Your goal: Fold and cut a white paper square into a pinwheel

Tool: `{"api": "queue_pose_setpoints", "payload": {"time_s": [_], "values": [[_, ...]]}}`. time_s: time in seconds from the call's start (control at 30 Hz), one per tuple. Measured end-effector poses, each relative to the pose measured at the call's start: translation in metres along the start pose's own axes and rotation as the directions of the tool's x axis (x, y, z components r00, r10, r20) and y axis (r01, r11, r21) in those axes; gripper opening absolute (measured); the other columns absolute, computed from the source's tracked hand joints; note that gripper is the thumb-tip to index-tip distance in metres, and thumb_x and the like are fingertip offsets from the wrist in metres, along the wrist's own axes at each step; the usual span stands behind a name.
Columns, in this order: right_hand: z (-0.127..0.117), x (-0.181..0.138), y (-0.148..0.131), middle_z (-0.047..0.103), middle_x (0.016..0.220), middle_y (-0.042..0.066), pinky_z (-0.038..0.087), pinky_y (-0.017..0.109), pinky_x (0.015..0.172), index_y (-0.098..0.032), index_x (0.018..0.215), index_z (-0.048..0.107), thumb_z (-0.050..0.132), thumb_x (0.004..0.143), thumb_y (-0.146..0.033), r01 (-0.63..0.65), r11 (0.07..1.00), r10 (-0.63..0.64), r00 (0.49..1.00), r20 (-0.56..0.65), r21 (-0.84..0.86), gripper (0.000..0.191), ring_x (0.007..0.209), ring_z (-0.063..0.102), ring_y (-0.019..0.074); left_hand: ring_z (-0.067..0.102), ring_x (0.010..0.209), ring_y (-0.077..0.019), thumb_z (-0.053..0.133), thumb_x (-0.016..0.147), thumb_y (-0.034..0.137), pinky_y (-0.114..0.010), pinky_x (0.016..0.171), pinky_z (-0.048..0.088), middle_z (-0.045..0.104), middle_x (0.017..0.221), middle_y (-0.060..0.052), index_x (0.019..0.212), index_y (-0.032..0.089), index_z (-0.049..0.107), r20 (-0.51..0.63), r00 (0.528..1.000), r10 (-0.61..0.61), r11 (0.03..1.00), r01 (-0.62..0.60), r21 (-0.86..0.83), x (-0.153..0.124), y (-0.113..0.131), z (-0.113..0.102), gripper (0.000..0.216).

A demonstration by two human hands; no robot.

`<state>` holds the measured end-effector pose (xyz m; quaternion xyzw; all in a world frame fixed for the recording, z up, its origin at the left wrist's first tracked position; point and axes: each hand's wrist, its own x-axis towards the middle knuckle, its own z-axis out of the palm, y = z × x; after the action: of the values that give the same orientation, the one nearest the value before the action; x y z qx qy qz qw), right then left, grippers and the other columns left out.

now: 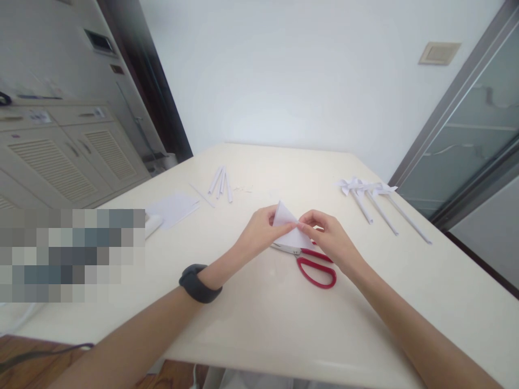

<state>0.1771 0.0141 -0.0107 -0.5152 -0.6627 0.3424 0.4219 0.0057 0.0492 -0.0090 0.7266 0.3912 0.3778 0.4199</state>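
The fingers of my left hand [263, 227] are closed in a pinch, with the thumb in front, on a small white piece of folded paper [285, 216] that has a pointed top. My right hand [326, 232] pinches the same paper at its right edge with thumb and forefinger, so both thumbs come almost together. The paper stands tilted over the middle of the cream-white, smooth tabletop [251, 313].

Behind and below it lies a pair of steel scissors with red looped handles [300, 260]; if the paper touches them, I cannot tell. On my left wrist sits a black band [198, 283].

Further away to the left are some narrow white paper rolls [228, 186], with tiny white scraps [243, 189] just beside them. Nearer are one thin white stick [201, 194] and a loose stack of white paper sheets [174, 208]. To the far right, three white paper pinwheels on rolled stems [377, 204] lie side by side, their heads touching or overlapping.
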Motion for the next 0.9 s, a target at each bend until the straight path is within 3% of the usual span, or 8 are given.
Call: {"api": "queue_pose_setpoints", "payload": {"time_s": [0.27,0.53,0.9], "values": [[-0.0001,-0.0016,-0.0031,0.06,0.079,0.0,0.042,0.025,0.061,-0.02,0.077,0.056,0.054,0.081,-0.029,-0.043,0.999,0.044,0.998,-0.043,0.012,0.01,0.071,0.054,0.0138,0.056,0.071,-0.0153,0.06,0.077,0.031,-0.023,0.06,0.043,0.06,0.075,-0.001,0.08,0.015,0.06,-0.045,0.999,0.017,0.998,-0.019,-0.054,-0.005,0.0027,0.0055,0.016],[0.0047,-0.0016,-0.001,0.063,0.081,0.001,0.044,0.029,0.067,-0.02,0.074,0.058,0.054,0.082,-0.033,-0.032,0.999,0.032,0.999,0.01,-0.006,0.015,0.077,0.058,0.017,0.057,0.071,-0.0151,0.061,0.075,0.037,-0.022,0.058,0.041,0.063,0.076,-0.001,0.081,0.018,0.064,-0.029,1.0,-0.012,0.999,0.011,-0.049,-0.0064,0.0007,0.0066,0.021],[0.0027,-0.0005,0.0029,0.06,0.077,0.001,0.038,0.026,0.057,-0.02,0.076,0.057,0.055,0.08,-0.035,-0.197,0.97,0.186,0.979,0.084,0.144,0.015,0.069,0.054,0.0167,0.058,0.072,-0.0152,0.057,0.078,0.036,-0.023,0.058,0.042,0.065,0.079,-0.001,0.082,0.02,0.065,-0.096,0.995,0.025,0.999,-0.023,0.025,-0.0093,0.0027,0.0086,0.018]]}}
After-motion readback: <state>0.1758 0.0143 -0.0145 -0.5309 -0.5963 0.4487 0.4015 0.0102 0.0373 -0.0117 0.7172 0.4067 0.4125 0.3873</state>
